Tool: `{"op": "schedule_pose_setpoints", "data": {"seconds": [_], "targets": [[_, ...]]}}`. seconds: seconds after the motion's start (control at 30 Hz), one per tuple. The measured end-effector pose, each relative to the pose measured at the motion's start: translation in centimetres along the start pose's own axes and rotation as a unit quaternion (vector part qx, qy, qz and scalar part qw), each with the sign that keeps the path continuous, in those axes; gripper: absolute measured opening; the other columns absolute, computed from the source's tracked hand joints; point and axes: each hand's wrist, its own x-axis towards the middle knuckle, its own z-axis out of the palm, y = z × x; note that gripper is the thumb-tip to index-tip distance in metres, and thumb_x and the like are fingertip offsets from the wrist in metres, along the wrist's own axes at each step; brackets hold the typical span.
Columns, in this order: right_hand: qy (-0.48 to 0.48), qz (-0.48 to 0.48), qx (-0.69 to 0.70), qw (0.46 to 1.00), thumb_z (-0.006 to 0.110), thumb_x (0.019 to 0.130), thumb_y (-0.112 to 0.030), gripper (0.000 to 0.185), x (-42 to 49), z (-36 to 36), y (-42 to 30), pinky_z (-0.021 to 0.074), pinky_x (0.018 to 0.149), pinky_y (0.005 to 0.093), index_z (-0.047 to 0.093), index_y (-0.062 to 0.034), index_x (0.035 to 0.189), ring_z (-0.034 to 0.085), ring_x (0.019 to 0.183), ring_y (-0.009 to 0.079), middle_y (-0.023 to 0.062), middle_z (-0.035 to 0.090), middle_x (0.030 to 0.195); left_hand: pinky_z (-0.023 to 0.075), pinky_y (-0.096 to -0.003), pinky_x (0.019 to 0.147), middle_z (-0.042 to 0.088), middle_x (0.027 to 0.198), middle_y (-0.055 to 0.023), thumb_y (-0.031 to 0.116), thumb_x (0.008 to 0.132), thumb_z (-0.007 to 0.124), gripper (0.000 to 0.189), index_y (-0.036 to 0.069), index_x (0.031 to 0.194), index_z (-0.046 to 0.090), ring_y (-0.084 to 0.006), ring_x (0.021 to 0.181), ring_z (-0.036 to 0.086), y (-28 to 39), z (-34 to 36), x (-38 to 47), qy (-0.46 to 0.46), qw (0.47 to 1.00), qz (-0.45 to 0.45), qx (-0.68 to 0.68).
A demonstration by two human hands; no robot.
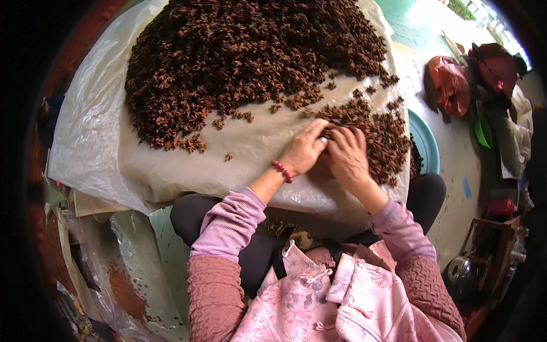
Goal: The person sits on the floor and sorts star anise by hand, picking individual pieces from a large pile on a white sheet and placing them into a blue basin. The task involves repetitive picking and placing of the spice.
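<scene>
Dried star anise lies in a large dark heap (239, 55) across the far part of a table covered with a translucent plastic sheet (179, 171). A smaller pile of star anise (382, 143) spreads along the right edge. My left hand (304, 147), with a red bead bracelet (282, 171) at the wrist, reaches to the near left side of this smaller pile. Close beside it, my right hand (349, 157) rests with bent fingers against the same pile. The fingertips of both hands are partly hidden, so any pieces within them cannot be made out.
Below the table's right edge stands a light blue basin (432, 143) holding dark pieces. Red bags (449, 85) and a green scoop-like thing (483, 131) are farther right. A wood-framed machine (491, 256) sits at lower right. Plastic sheeting with brown bits (126, 290) lies at lower left.
</scene>
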Motion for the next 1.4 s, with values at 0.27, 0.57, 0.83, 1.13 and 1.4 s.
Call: {"op": "schedule_pose_setpoints", "data": {"seconds": [0.27, 0.57, 0.83, 1.13, 1.4], "targets": [[0.064, -0.042, 0.137, 0.988, 0.062, 0.083, -0.013, 0.03, 7.4, -0.9, 3.6, 0.035, 0.102, 0.0424, 0.06, -0.0048, 0.112, 0.051, 0.116, 0.0261, 0.0102, 0.06, 0.117, 0.0458, -0.0373, 0.1, 0.06, 0.123, -0.0192, 0.007, 0.089, 0.053, 0.03, -0.002, 0.116, 0.06, -0.0316, 0.115, 0.057, 0.9, -6.3, 1.2, 0.062, 0.99, -0.063, 0.105], [-0.142, 0.034, 0.203, 0.968, 0.068, 0.081, -0.031, 0.058, 21.4, 6.1, -1.9, 0.0426, 0.098, 0.0503, 0.049, -0.0184, 0.135, 0.046, 0.118, 0.0367, 0.0093, 0.047, 0.132, 0.043, -0.0407, 0.1, 0.057, 0.125, -0.0184, 0.011, 0.084, 0.06, 0.039, -0.002, 0.121, 0.056, -0.0333, 0.117, 0.052, 0.7, -11.8, -1.1, 0.042, 0.943, -0.167, 0.283], [-0.217, -0.066, 0.252, 0.941, 0.066, 0.083, -0.013, 0.059, 13.4, 3.2, -5.7, 0.0399, 0.103, 0.0431, 0.045, -0.0108, 0.138, 0.044, 0.125, 0.0339, 0.0143, 0.044, 0.139, 0.0502, -0.0486, 0.08, 0.063, 0.108, -0.0196, 0.01, 0.085, 0.058, 0.029, 0.002, 0.113, 0.052, -0.0399, 0.094, 0.062, -0.9, -14.6, -2.6, 0.035, 0.877, -0.27, 0.397], [-0.112, 0.019, 0.27, 0.956, 0.062, 0.085, -0.007, 0.043, 8.7, 1.1, -2.1, 0.0445, 0.099, 0.0394, 0.055, -0.0044, 0.127, 0.054, 0.115, 0.0312, 0.0157, 0.053, 0.129, 0.0519, -0.0443, 0.073, 0.067, 0.087, -0.0153, 0.011, 0.087, 0.055, 0.015, 0.004, 0.082, 0.067, -0.035, 0.083, 0.064, -1.8, -15.1, -3.4, 0.116, 0.896, -0.189, 0.386], [-0.109, -0.063, 0.148, 0.981, 0.061, 0.081, -0.008, 0.037, 6.4, 2.0, -5.6, 0.0336, 0.105, 0.0464, 0.062, -0.0047, 0.117, 0.044, 0.124, 0.0335, 0.0145, 0.053, 0.131, 0.0498, -0.0378, 0.084, 0.064, 0.092, -0.01, 0.009, 0.083, 0.065, 0.011, 0.004, 0.092, 0.067, -0.0283, 0.093, 0.059, -2.6, -13.4, -2.7, 0.123, 0.902, -0.106, 0.401]]}}
